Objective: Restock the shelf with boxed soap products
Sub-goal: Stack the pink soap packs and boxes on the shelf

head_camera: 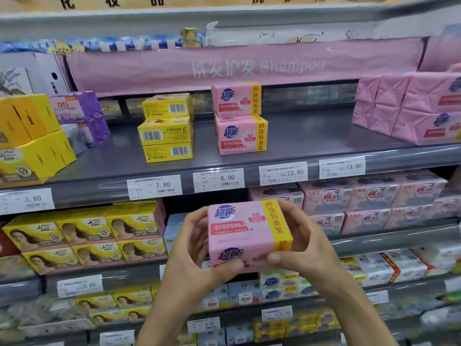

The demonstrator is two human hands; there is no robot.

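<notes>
Our hands (189, 248) (301, 243) hold a pink soap pack (247, 233) below the grey shelf (311, 136)

Our left hand grips the pack's left end, thumb curled onto its lower front edge and fingers behind it. Our right hand grips the right end by the yellow band, thumb likewise on the lower edge. We hold the pack in the air, apart from the other goods. Along the grey shelf above we see big yellow boxes (32, 141), purple packs (82, 113), a stack of three small yellow boxes (166, 128), near it two matching pink packs (239, 118) stacked, and well apart at far right, pink wrapped bundles (411, 106). White price tags (154, 187) line its front edge
</notes>
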